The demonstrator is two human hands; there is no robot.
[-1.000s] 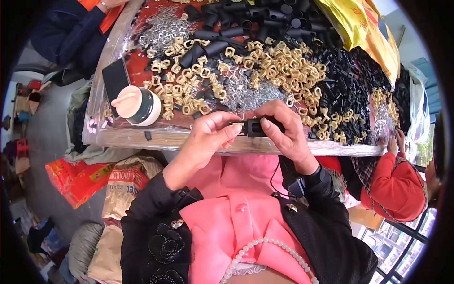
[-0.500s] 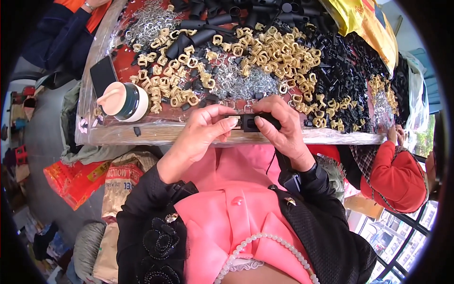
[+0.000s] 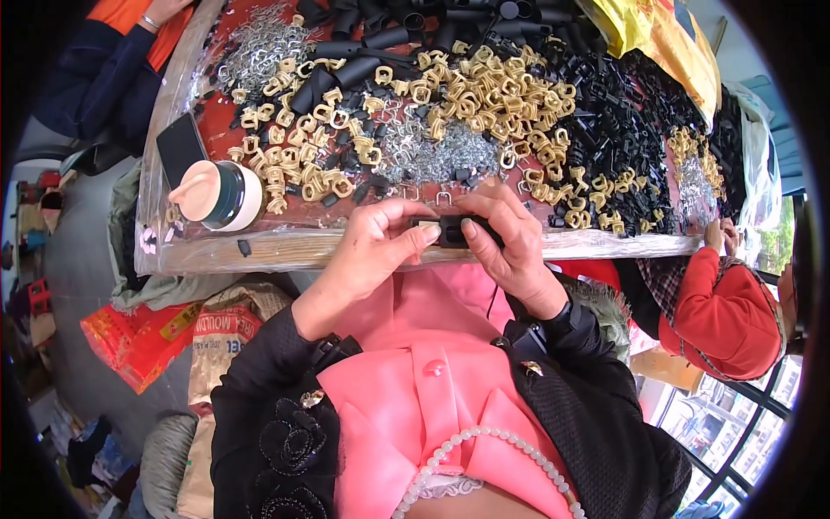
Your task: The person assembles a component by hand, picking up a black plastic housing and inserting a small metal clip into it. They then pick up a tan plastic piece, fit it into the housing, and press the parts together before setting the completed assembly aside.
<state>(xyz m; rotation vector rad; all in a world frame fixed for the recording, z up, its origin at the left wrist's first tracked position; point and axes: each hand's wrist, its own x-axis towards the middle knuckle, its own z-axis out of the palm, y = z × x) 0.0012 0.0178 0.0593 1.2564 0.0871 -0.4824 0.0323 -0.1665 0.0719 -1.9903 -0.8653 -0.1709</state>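
At the table's near edge, both hands close on one small black plastic part (image 3: 452, 232) with a rectangular opening. My left hand (image 3: 373, 245) pinches its left end between thumb and fingers, where a bit of pale tan shows. The thumb and fingers of my right hand (image 3: 510, 246) grip the right end and hide much of it. Just beyond the fingertips lie small silver U-shaped clips (image 3: 445, 164) in a loose heap. Past them spreads a pile of tan plastic ring-shaped pieces (image 3: 488, 95).
Black plastic parts (image 3: 618, 138) cover the table's right side, below a yellow bag (image 3: 666, 43). A lidded cup (image 3: 226, 197) and a dark phone (image 3: 182, 149) stand at the left. A person in red sleeves (image 3: 722, 311) works at the right; another person's dark sleeve (image 3: 104, 82) is at far left.
The right hand has come slightly closer to the left, and its thumb now covers more of the black part. The whole view has shifted a little.
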